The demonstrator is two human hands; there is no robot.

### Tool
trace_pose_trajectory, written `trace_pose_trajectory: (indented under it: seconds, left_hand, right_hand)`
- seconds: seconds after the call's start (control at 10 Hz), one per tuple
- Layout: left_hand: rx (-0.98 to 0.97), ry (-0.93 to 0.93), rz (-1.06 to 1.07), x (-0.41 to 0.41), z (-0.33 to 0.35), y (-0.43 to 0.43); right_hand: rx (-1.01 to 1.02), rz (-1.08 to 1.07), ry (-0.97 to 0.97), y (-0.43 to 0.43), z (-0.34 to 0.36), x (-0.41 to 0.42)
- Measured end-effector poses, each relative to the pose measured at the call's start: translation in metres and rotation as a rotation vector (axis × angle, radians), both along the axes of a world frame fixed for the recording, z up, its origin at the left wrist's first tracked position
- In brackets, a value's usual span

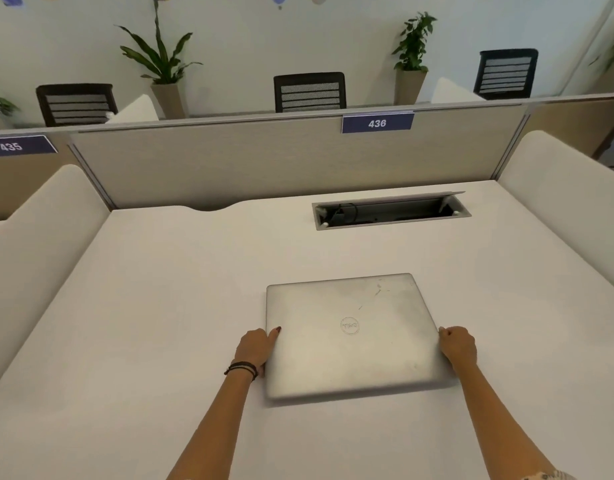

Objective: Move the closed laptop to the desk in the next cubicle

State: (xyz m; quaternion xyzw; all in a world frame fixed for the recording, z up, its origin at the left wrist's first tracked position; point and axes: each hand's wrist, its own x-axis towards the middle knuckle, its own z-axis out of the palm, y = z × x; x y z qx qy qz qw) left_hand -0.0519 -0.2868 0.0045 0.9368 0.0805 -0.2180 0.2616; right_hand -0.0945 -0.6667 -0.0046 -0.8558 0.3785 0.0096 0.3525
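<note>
A closed silver laptop (354, 334) lies flat on the white desk (160, 323), a round logo on its lid. My left hand (255, 348) grips its left edge, thumb on the lid and fingers curled under the side. My right hand (457, 346) holds the right edge the same way. The laptop's near edge looks slightly blurred, and I cannot tell whether it is lifted off the desk. A blue sign reading 436 (377, 123) marks this cubicle's back panel; a sign reading 435 (18, 146) marks the cubicle to the left.
An open cable tray (392, 212) is set into the desk at the back right. Padded white dividers stand at the left (39, 244) and right (568, 202). Beyond the back panel are black mesh chairs (310, 91) and potted plants (161, 71).
</note>
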Motion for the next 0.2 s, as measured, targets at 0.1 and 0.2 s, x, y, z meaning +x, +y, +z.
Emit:
trace_pose_trajectory:
  seconds: [0.1,0.2]
  left_hand:
    - [0.215,0.014,-0.175,0.012,0.018,0.000]
    - [0.377,-0.121,-0.230,0.031,0.037,-0.009]
  right_hand:
    - [-0.001,0.064,-0.050,-0.003,0.016,0.018]
    - [-0.006,0.182,-0.177,-0.004,0.041,0.048]
